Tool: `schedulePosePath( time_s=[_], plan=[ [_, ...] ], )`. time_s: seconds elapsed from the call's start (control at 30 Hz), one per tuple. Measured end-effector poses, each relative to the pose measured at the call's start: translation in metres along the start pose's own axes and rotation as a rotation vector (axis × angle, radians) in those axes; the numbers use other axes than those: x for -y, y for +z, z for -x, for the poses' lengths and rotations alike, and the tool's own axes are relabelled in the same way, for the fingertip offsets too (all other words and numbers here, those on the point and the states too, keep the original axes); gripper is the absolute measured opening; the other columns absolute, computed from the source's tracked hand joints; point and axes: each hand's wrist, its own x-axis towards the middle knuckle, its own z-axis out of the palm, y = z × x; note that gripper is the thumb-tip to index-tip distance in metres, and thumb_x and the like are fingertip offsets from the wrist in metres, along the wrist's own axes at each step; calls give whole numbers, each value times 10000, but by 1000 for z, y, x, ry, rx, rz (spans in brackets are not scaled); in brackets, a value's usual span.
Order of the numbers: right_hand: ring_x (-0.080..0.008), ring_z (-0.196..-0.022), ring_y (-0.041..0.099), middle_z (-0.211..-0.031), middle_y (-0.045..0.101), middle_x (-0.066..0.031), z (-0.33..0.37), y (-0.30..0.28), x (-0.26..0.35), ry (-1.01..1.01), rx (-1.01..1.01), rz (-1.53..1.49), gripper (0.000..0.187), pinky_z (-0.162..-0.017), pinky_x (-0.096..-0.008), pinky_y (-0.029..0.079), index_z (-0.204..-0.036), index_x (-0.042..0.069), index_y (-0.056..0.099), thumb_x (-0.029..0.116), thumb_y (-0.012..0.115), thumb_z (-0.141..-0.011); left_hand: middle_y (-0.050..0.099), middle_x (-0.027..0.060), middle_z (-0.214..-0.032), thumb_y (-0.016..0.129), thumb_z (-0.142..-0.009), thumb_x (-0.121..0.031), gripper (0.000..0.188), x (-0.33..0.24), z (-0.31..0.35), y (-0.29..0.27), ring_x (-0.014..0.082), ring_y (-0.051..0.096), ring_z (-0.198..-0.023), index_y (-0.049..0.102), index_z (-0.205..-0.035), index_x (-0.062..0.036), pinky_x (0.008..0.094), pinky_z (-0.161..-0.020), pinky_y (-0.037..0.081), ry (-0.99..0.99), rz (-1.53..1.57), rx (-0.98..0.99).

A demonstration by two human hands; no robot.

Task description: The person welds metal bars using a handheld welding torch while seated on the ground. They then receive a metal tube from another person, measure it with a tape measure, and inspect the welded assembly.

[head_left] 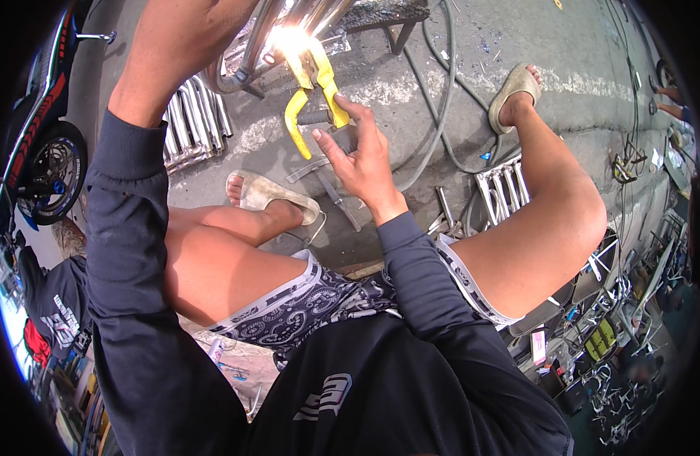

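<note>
Sweatshirt (312, 361): pale block print (325, 397) on chest, below the right hand (363, 162); short run of characters.
Co-worker's dark shirt (74, 277): white lettering (63, 325), far left of and below that hand; too small to make out.
White-and-pink box (538, 346): right of and below it; any print unreadable.

Grey floor (578, 45), hammer (335, 197) on it, looping hoses (442, 131), shiny tubes (194, 121)
</note>
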Motion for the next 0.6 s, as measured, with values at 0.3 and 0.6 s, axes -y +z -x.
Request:
schedulePosePath(
  time_s=[0.3, 0.6],
  plan=[
    [-250, -1183, 667, -1327, 637, -204, -2, -3, -1, 82, 43, -64, 570, -972, -363, 542, -1416, -5, 498, 137, 782, -943, 555, 11, -641, 507, -1090, -298, 310, 11, -2, 2, 109, 476, -490, 588, -913, -56, 261, -424, 419, -10, 57, 25],
    [-243, -1168, 685, -1263, 683, -188, 0, -31, 31, 155, 113, -3, 511, -958, -371, 544, -1365, -5, 552, 127, 783, -929, 476, -10, -621, 531, -1080, -300, 310, 16, -1, -1, 109, 411, -489, 534, -854, -88, 276, -426, 383, 6, -11, 9]
  ],
)
